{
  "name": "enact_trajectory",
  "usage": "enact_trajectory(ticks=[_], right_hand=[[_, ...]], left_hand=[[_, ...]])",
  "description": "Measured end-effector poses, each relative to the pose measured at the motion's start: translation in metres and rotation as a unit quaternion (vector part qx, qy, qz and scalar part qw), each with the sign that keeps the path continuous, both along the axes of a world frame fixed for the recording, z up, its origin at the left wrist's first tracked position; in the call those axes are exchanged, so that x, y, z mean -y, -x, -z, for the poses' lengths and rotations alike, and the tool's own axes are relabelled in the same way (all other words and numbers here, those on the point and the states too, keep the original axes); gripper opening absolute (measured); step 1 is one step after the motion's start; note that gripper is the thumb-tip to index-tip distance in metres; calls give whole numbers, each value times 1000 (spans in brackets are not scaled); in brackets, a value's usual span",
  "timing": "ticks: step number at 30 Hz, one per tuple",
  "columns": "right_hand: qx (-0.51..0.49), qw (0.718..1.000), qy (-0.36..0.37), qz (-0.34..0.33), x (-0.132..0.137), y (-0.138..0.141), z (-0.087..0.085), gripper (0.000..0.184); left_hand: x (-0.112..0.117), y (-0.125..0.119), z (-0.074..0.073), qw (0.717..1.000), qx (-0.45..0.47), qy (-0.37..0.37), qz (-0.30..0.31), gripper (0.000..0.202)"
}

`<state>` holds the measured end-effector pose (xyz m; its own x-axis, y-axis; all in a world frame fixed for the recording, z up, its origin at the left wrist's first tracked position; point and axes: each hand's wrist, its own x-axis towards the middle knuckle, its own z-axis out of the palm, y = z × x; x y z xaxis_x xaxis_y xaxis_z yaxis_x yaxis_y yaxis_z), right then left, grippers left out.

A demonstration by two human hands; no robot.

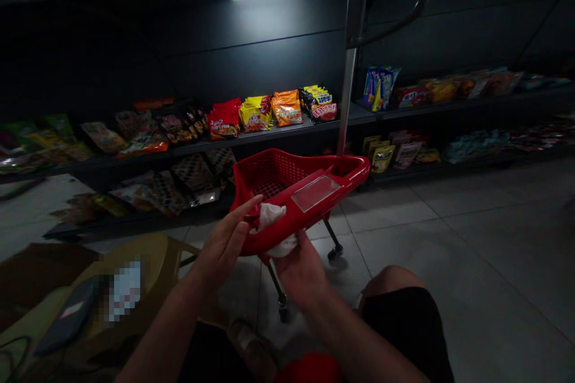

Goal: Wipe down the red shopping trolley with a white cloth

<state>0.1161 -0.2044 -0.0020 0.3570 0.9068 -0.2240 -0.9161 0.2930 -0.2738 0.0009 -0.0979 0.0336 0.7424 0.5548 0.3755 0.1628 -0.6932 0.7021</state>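
A small red plastic shopping cart (pixel 327 206) with a basket (pixel 287 161) stands in front of me. A crumpled white cloth (pixel 272 213) runs through the gap at the left end of its handle, and part of it shows below. My left hand (pixel 222 245) lies against that end of the handle, its fingers stretched out beside the cloth. Under the handle, my right hand (pixel 303 269) is turned palm up, with its fingers at the lower part of the cloth. Some right fingertips are hidden behind the handle and cloth.
Shelves (pixel 265 137) with many snack packets run behind the cart. A metal post (pixel 347 102) rises beside it. To the left is a yellowish stool (pixel 157 263) with a dark flat object (pixel 67 317) on it. My knee (pixel 395 281) is at the right.
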Motion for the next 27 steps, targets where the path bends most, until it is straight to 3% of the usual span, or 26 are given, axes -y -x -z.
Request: enact_trajectory(ticks=[3,7,11,17,23,27], right_hand=[[-28,1000,-1,-3,-3,-1,-5,32],[29,998,-29,51,-9,38,4,37],[44,998,-36,38,7,54,8,40],[-76,994,81,-13,30,28,-1,29],[-57,998,8,-5,3,12,-15,28],[-80,996,12,-33,12,3,-11,23]], left_hand=[[1,-2,0,1000,15,-3,10,52],[1,-7,0,999,39,-29,3,52],[-2,-6,2,999,47,-20,4,51],[-6,-5,3,999,32,-11,26,52],[-3,-7,-5,996,-26,-72,37,48],[-7,4,-5,996,-34,-79,25,48]])
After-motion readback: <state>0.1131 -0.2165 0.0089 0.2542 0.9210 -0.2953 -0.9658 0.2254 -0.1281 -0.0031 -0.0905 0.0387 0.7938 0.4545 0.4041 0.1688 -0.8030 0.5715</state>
